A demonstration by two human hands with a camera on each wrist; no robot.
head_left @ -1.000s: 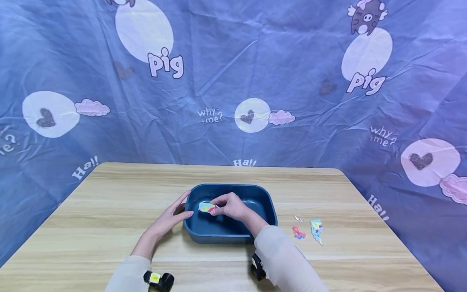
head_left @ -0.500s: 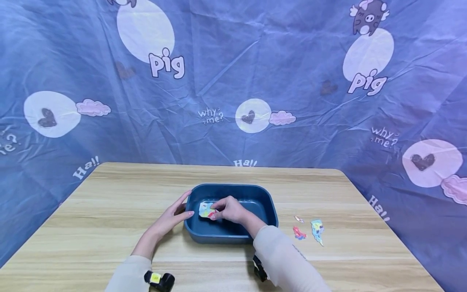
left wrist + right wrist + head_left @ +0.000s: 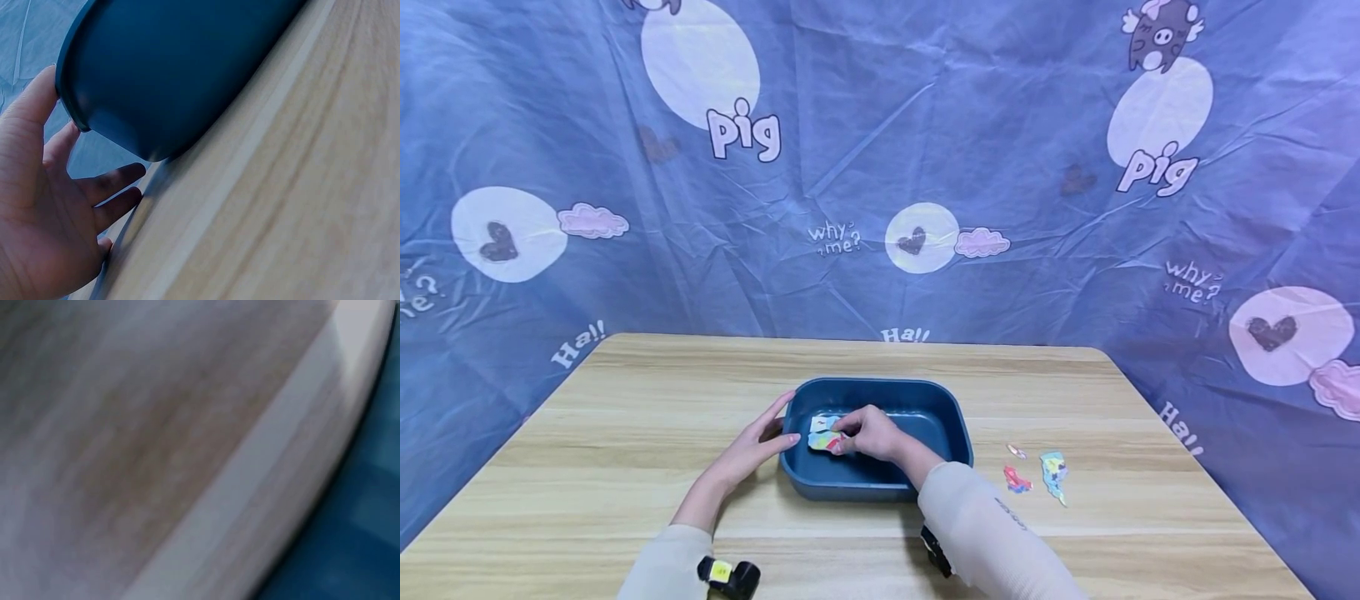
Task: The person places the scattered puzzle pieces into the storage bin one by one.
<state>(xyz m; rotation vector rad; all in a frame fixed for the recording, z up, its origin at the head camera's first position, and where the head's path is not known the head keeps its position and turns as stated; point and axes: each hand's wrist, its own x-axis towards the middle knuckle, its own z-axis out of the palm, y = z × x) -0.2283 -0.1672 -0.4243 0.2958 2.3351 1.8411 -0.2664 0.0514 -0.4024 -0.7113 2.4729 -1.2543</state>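
Observation:
A dark blue rectangular tub (image 3: 880,492) stands on the table. In the head view my left hand (image 3: 752,450) holds its left end, with the thumb over the rim. In the left wrist view, the thumb and index finger of the left hand (image 3: 50,200) meet the rim while the other fingers spread loosely below. My right hand (image 3: 876,436) reaches inside and pinches a colourful irregular paper scrap (image 3: 823,441) at the tub's left side. A pale blue and white scrap (image 3: 821,423) shows just behind it. The right hand is outside the right wrist view.
Right of the tub lie a red scrap (image 3: 1017,479), a small pale scrap (image 3: 1017,451) and a light blue scrap (image 3: 1054,475). The wooden table (image 3: 625,417) backs onto a blue printed cloth (image 3: 865,167).
My right hand has moved slightly down and towards me inside the tub with the pinched scrap. More of the pale scrap behind it shows. The left hand stays at the rim.

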